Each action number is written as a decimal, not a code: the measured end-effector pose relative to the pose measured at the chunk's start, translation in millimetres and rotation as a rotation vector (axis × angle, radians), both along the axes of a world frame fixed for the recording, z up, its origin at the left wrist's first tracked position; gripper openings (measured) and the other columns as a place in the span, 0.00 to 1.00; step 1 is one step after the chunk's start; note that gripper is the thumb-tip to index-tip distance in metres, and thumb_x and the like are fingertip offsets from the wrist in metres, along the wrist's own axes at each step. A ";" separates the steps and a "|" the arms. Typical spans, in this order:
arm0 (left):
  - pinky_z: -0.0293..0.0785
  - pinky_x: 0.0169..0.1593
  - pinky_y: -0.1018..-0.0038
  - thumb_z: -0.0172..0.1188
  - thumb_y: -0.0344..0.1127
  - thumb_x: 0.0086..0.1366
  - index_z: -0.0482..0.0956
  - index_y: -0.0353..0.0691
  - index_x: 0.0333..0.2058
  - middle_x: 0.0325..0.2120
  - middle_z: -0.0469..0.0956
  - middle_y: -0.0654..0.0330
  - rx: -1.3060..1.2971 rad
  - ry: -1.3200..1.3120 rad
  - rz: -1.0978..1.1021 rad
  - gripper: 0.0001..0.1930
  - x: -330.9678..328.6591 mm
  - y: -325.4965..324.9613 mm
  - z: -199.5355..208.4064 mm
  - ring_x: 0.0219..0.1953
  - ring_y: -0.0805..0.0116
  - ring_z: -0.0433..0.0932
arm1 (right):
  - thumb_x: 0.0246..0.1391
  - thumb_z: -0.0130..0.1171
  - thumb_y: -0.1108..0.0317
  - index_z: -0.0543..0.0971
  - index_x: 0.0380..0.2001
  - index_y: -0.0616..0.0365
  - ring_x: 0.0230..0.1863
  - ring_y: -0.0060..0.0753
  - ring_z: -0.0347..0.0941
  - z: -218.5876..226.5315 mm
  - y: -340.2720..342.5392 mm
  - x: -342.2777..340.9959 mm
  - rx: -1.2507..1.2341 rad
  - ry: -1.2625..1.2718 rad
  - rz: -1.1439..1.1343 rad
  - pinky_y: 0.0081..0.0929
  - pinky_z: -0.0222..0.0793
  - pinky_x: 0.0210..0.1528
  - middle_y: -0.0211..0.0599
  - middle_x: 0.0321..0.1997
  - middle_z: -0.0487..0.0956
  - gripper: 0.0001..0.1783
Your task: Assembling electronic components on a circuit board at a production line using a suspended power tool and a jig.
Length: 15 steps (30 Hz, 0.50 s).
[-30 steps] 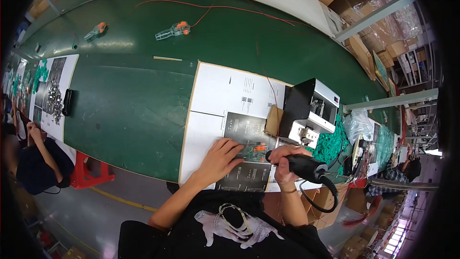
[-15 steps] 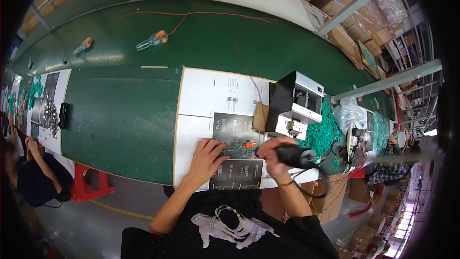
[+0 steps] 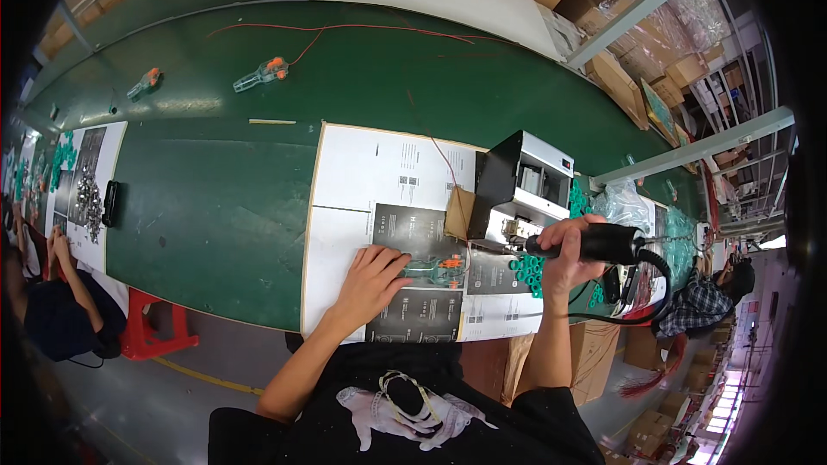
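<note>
My right hand (image 3: 568, 254) is wrapped around a black electric screwdriver (image 3: 613, 243) held nearly level, its tip pointing left at the front of a black-and-white screw feeder (image 3: 508, 185). Whether the tip touches the feeder is too small to tell. On the printed board in front of me lies a clear teal plastic part (image 3: 431, 271) with orange pieces at its right end. My left hand (image 3: 369, 286) holds that part's left end, fingers above and thumb below.
Green rings (image 3: 527, 274) lie beside the feeder, partly behind my right hand. A brown cardboard piece (image 3: 459, 213) leans at the feeder's left. Two similar clear-and-orange parts, one being this part (image 3: 261, 74), lie farther back near a red wire (image 3: 362, 26). People work at both sides.
My right hand has carried the screwdriver up and to the right, from beside the plastic part to the front of the feeder. My left hand stays on the part.
</note>
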<state>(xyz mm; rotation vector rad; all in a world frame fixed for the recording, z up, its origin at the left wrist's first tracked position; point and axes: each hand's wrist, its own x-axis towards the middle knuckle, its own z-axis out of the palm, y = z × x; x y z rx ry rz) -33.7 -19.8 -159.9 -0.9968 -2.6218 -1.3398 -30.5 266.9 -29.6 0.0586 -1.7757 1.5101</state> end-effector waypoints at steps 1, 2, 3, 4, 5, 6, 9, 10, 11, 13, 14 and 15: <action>0.67 0.56 0.61 0.68 0.39 0.60 0.81 0.38 0.51 0.47 0.77 0.58 0.003 -0.002 0.000 0.21 0.3 -0.3 -0.4 0.51 0.54 0.72 | 0.66 0.56 0.71 0.64 0.58 0.64 0.18 0.28 0.66 -0.2 -5.6 3.9 -0.003 -0.004 0.007 0.31 0.71 0.22 0.35 0.22 0.68 0.21; 0.68 0.56 0.61 0.68 0.39 0.60 0.80 0.38 0.51 0.47 0.77 0.58 0.006 -0.004 0.001 0.21 0.5 -0.9 -0.7 0.51 0.54 0.72 | 0.66 0.57 0.69 0.64 0.58 0.63 0.18 0.28 0.67 0.1 -13.5 13.4 -0.054 -0.027 0.048 0.31 0.71 0.22 0.35 0.22 0.68 0.22; 0.68 0.56 0.61 0.68 0.39 0.60 0.80 0.38 0.51 0.47 0.77 0.58 0.003 -0.010 0.016 0.21 0.1 -1.4 -0.2 0.51 0.54 0.72 | 0.66 0.58 0.67 0.65 0.58 0.62 0.18 0.28 0.67 0.7 -22.5 22.1 -0.105 -0.051 0.096 0.31 0.71 0.22 0.35 0.22 0.69 0.22; 0.68 0.56 0.61 0.69 0.39 0.60 0.80 0.38 0.51 0.46 0.77 0.58 0.008 0.000 0.016 0.21 -1.2 -1.7 0.7 0.51 0.54 0.72 | 0.66 0.59 0.66 0.65 0.58 0.62 0.18 0.29 0.67 0.2 -31.6 27.1 -0.155 -0.076 0.145 0.31 0.71 0.22 0.35 0.22 0.69 0.23; 0.68 0.56 0.61 0.69 0.39 0.60 0.80 0.38 0.51 0.46 0.77 0.59 0.012 0.006 0.010 0.21 -0.8 -1.6 1.6 0.51 0.55 0.72 | 0.66 0.59 0.66 0.65 0.58 0.62 0.18 0.29 0.67 -1.5 -42.1 31.3 -0.159 -0.086 0.156 0.31 0.71 0.22 0.35 0.22 0.69 0.23; 0.68 0.56 0.61 0.69 0.39 0.60 0.81 0.38 0.51 0.46 0.77 0.59 0.016 0.013 0.005 0.21 -0.2 -1.6 2.1 0.51 0.55 0.73 | 0.65 0.60 0.63 0.64 0.58 0.60 0.18 0.29 0.67 -3.8 -54.3 34.5 -0.152 -0.013 0.232 0.31 0.71 0.21 0.35 0.21 0.69 0.24; 0.67 0.57 0.62 0.67 0.39 0.62 0.79 0.37 0.52 0.46 0.76 0.59 0.014 -0.009 -0.013 0.21 -2.6 -1.6 2.4 0.52 0.57 0.72 | 0.65 0.62 0.60 0.62 0.59 0.57 0.19 0.31 0.68 -14.7 -83.3 37.2 -0.153 0.045 0.358 0.32 0.73 0.23 0.36 0.22 0.70 0.27; 0.66 0.58 0.62 0.66 0.39 0.64 0.79 0.37 0.52 0.46 0.75 0.59 0.016 -0.014 -0.028 0.20 -2.8 -2.0 2.1 0.52 0.57 0.71 | 0.65 0.63 0.60 0.60 0.60 0.55 0.20 0.32 0.70 -18.9 -90.6 37.3 -0.155 0.036 0.401 0.33 0.74 0.25 0.36 0.22 0.72 0.29; 0.66 0.58 0.62 0.66 0.39 0.64 0.79 0.37 0.52 0.46 0.75 0.59 0.015 -0.019 -0.022 0.20 -2.1 -2.7 1.4 0.52 0.57 0.71 | 0.65 0.64 0.59 0.58 0.61 0.53 0.21 0.33 0.71 -22.4 -95.1 37.2 -0.156 0.028 0.444 0.35 0.75 0.27 0.37 0.22 0.73 0.30; 0.67 0.57 0.62 0.68 0.39 0.61 0.80 0.38 0.51 0.46 0.76 0.60 0.027 -0.019 -0.010 0.21 -1.1 -3.5 0.0 0.51 0.58 0.72 | 0.65 0.64 0.58 0.58 0.61 0.53 0.21 0.33 0.71 -30.7 -98.8 33.5 -0.147 0.013 0.435 0.35 0.76 0.27 0.37 0.23 0.73 0.31; 0.68 0.57 0.62 0.69 0.39 0.60 0.81 0.38 0.51 0.45 0.77 0.60 0.034 -0.018 -0.003 0.21 -1.0 -3.8 -0.3 0.51 0.58 0.73 | 0.65 0.64 0.58 0.58 0.61 0.52 0.21 0.33 0.71 -34.6 -100.0 30.7 -0.135 0.002 0.421 0.36 0.76 0.28 0.37 0.23 0.73 0.31; 0.68 0.57 0.62 0.69 0.39 0.60 0.81 0.38 0.51 0.45 0.77 0.60 0.035 -0.020 0.005 0.21 -0.8 -4.0 -0.5 0.51 0.58 0.73 | 0.65 0.64 0.57 0.57 0.60 0.52 0.21 0.33 0.72 -36.5 -101.2 28.9 -0.123 -0.009 0.406 0.36 0.76 0.28 0.37 0.23 0.73 0.31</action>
